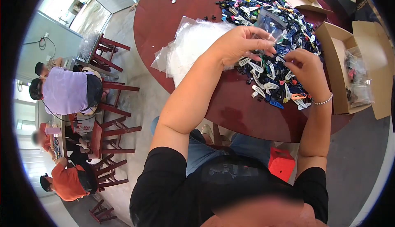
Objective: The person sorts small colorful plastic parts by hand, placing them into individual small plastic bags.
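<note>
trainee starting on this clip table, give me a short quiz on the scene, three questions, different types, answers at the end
1. Multiple choice: the beaded bracelet is worn on which wrist of the person at the table?
A) left
B) right
C) both

2. True or false: the heap of hair clips lies between the stack of clear plastic and the open cardboard box.

3. Fill in the colour: the tabletop is dark ____.

Key: 1. B; 2. true; 3. red
</note>
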### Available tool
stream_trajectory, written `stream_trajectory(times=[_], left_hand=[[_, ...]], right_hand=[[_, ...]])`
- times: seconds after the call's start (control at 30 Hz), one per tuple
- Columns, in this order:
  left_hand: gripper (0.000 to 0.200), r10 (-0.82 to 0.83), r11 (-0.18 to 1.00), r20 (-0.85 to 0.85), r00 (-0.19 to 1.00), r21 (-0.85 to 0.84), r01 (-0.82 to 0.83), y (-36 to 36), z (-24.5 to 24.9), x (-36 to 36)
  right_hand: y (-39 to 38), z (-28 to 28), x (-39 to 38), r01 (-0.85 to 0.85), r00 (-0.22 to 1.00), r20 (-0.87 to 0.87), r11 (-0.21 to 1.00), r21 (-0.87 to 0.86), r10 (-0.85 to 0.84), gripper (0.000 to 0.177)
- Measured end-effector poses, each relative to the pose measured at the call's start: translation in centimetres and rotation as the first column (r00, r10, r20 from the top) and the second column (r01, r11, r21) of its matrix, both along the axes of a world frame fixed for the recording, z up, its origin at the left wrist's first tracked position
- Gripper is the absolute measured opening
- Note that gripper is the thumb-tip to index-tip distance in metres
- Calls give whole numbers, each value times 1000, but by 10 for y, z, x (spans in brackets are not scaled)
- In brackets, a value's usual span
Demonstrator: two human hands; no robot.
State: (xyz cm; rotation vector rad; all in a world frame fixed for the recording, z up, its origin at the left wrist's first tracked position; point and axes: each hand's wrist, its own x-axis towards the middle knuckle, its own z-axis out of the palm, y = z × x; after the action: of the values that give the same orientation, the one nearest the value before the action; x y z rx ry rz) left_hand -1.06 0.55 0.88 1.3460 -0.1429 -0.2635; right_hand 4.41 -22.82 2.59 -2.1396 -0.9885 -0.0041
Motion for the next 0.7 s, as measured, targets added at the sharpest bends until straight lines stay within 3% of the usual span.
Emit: stream_trajectory(times=[0.07,0.1,0.33,0.47,0.57,0.6,0.7], left_hand=[[29,65,998,5,998,-9,-65,2,0,1],[27,98,995,-27,995,-14,-98,2,4,-1],[27,101,994,-25,995,31,-101,0,4,-1],[29,73,997,-15,997,29,-72,0,0,1],[31,51,998,-15,999,35,-50,0,-1,1],[32,34,999,-12,999,41,-34,-1,-2,1],[33,-11,997,-12,1000,71,12,-4,0,-2]], right_hand=[[2,0,-2,-52,989,122,969,-242,84,17],[2,-2,-4,-41,981,174,960,-278,92,23],[5,-11,-2,-36,943,299,938,-345,146,25],[0,-4,4,-63,976,179,942,-329,128,23],[0,2,5,-53,997,46,995,-87,58,19],[1,3,3,-58,997,48,994,-87,63,19],[8,5,-5,45,998,26,927,372,-59,23]])
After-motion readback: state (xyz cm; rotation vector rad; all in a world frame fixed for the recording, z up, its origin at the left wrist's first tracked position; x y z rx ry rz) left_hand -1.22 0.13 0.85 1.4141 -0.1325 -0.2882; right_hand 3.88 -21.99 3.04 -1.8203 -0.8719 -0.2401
